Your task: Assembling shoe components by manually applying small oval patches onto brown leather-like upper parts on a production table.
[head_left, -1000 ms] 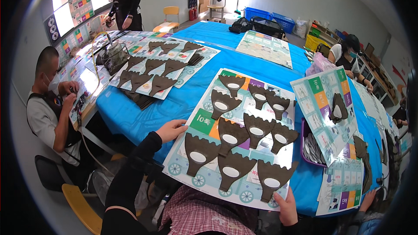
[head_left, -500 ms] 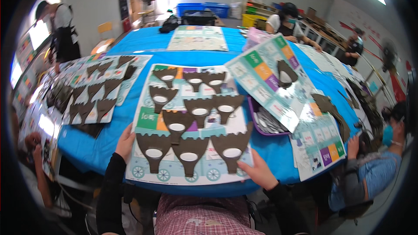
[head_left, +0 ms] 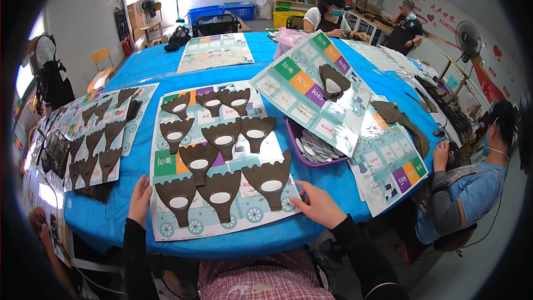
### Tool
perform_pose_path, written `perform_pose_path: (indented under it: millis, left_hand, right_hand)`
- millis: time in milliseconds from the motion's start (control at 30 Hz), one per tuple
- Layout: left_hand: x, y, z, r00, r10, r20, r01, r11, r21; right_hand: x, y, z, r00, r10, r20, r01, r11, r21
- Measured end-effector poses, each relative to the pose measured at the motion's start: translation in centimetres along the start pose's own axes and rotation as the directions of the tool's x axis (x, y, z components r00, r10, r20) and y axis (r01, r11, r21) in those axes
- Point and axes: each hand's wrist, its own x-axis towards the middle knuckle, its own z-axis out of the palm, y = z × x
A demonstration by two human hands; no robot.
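Observation:
A large printed board lies on the blue-covered table in front of me. Across it sit several dark brown, fan-shaped flat pieces with scalloped tops, each bearing a white oval. My left hand is closed around the board's left edge. At the right edge, my right hand has its fingers apart, thumb and fingertips touching or close to the rim. To the right, a second printed board leans over a purple basket of white ovals and carries a brown piece.
More boards with brown pieces lie at the left, and another board at the right beside stacked brown pieces. A person in blue sits on the right; another person works at the far side.
My view has swung, so the table contents appear farther left. The right hand's fingers have spread from their hold on the board's edge, while the left hand stays at its side.

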Motion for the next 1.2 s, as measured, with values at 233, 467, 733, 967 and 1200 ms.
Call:
perform_pose_path:
  millis: [233,467,733,967,1200]
  left_hand:
    - [-1.8,-0.4,0.3,0.995,0.077,-0.067,-0.098,0.916,-0.39]
    - [-2.1,0.7,1.3,0.996,0.083,-0.029,-0.088,0.936,-0.342]
    - [-4.0,2.1,3.7,0.968,0.251,-0.019,-0.221,0.885,0.41]
    - [-7.4,4.1,8.9,0.93,0.301,0.211,-0.347,0.53,0.774]
    - [-8.7,4.5,9.9,0.894,0.421,0.153,-0.379,0.527,0.761]
  right_hand:
    - [0.3,0.5,2.2,0.992,0.072,-0.102,-0.079,0.994,-0.073]
    - [0.1,1.9,4.2,0.904,-0.217,-0.367,0.102,0.946,-0.309]
    - [0.1,2.2,4.5,0.896,-0.251,-0.367,0.104,0.921,-0.376]
    - [-0.1,2.0,4.3,0.884,-0.285,-0.37,0.107,0.894,-0.434]
    - [0.0,2.0,4.8,0.855,-0.343,-0.388,0.118,0.859,-0.499]
